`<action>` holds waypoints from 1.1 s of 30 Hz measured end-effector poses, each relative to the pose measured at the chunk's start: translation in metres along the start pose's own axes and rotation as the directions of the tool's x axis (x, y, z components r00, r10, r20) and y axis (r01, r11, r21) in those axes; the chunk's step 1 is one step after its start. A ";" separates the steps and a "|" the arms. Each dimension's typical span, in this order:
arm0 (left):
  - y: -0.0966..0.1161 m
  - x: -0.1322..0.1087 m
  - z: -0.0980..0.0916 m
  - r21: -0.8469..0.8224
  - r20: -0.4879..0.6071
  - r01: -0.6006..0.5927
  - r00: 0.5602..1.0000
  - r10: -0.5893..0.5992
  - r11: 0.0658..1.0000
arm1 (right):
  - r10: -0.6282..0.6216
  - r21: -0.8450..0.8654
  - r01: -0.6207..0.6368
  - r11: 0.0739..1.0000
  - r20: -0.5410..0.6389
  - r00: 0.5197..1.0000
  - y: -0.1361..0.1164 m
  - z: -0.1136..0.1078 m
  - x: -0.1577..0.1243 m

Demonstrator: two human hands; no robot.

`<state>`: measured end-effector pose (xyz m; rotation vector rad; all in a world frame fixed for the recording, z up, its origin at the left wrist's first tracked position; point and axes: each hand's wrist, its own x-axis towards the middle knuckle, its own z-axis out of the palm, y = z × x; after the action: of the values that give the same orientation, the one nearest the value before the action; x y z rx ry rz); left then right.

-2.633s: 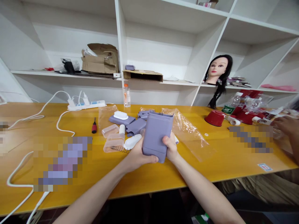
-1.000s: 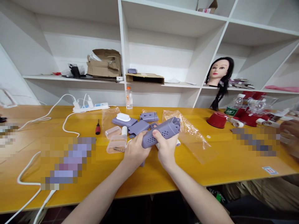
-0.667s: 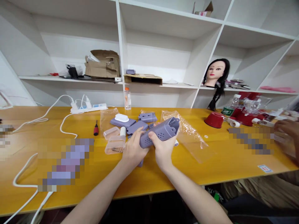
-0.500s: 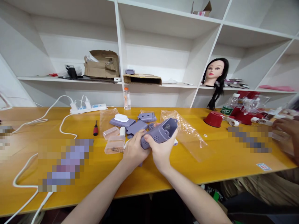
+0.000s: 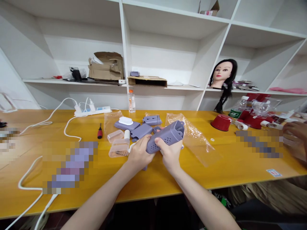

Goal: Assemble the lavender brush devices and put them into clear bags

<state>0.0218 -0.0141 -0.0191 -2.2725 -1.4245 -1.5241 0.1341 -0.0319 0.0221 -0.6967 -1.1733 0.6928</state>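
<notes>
Tabletop (image 5: 153, 187) yellow, white shelving (image 5: 72, 81), hands (image 5: 139, 157) (image 5: 170, 157) on plastic-looking casing (image 5: 166, 137)

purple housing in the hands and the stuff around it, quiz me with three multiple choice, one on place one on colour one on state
1. Where does the screwdriver lie?
A. on the yellow table top
B. on the shelf beside the mannequin head
C. inside the cardboard box

2. What colour is the cup-shaped piece at the right of the table?
A. white
B. red
C. purple

3. What state is the perforated housing in?
A. lying inside the clear plastic bag
B. standing alone on the table
C. gripped by both the left hand and the right hand

1: A, it lies flat on the table, left of the purple parts.
2: B, the piece shows red.
3: C, both hands wrap around it above the table.
</notes>
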 end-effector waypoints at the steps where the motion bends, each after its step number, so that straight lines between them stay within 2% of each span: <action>1: 0.000 0.000 0.000 -0.010 0.002 0.008 1.000 -0.008 1.000 | -0.017 -0.011 0.017 1.000 -0.042 0.999 -0.003 0.002 -0.001; 3: 0.001 0.000 0.000 -0.029 0.007 0.019 1.000 -0.019 0.999 | -0.051 -0.019 0.049 0.999 -0.108 0.993 -0.007 0.005 -0.004; 7: 0.002 0.002 -0.005 -0.052 0.041 0.052 0.998 -0.050 0.997 | -0.022 -0.008 0.021 1.000 -0.089 0.996 -0.006 0.007 -0.003; 9: 0.003 0.004 -0.009 -0.050 0.075 0.146 0.987 -0.142 0.988 | 0.013 0.002 -0.012 1.000 -0.052 0.999 -0.005 0.005 0.003; 11: 0.004 0.008 -0.013 -0.112 0.113 0.290 0.954 -0.277 0.951 | 0.050 0.021 -0.051 0.998 0.046 0.998 -0.007 0.001 0.012; 14: 0.002 0.016 -0.021 -0.370 0.208 0.484 0.875 -0.437 0.793 | 0.121 0.028 -0.134 0.991 0.277 0.953 -0.015 -0.009 0.027; 15: 0.001 0.018 -0.023 -0.472 0.250 0.526 0.850 -0.464 0.708 | 0.136 0.016 -0.148 0.989 0.313 0.940 -0.017 -0.014 0.031; 17: 0.000 0.022 -0.027 -0.646 0.328 0.576 0.802 -0.499 0.501 | 0.146 -0.022 -0.146 0.989 0.307 0.940 -0.021 -0.025 0.040; 20: 0.000 0.024 -0.032 -0.798 0.380 0.559 0.755 -0.534 0.224 | 0.151 -0.103 -0.129 0.986 0.251 0.956 -0.018 -0.044 0.047; 22: -0.001 0.024 -0.034 -0.830 0.400 0.544 0.735 -0.548 0.124 | 0.160 -0.179 -0.120 0.977 0.228 0.961 -0.011 -0.054 0.048; 26: -0.006 0.026 -0.038 -0.859 0.404 0.511 0.699 -0.591 0.018 | 0.170 -0.363 -0.060 0.930 0.280 0.945 0.007 -0.065 0.041; 28: -0.008 0.029 -0.041 -0.885 0.381 0.464 0.666 -0.642 -0.044 | 0.193 -0.445 -0.026 0.895 0.334 0.923 0.015 -0.064 0.035; 31: -0.008 0.034 -0.047 -0.914 0.350 0.388 0.613 -0.708 -0.116 | 0.240 -0.540 0.053 0.840 0.456 0.857 0.020 -0.056 0.024; 33: -0.007 0.037 -0.051 -0.929 0.320 0.351 0.608 -0.727 -0.116 | 0.229 -0.570 0.176 0.803 0.567 0.791 0.020 -0.047 0.015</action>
<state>-0.0157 -0.0110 0.0320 -1.2126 -1.5694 -3.8873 0.1809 -0.0134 0.0038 -1.0641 -2.0546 0.5799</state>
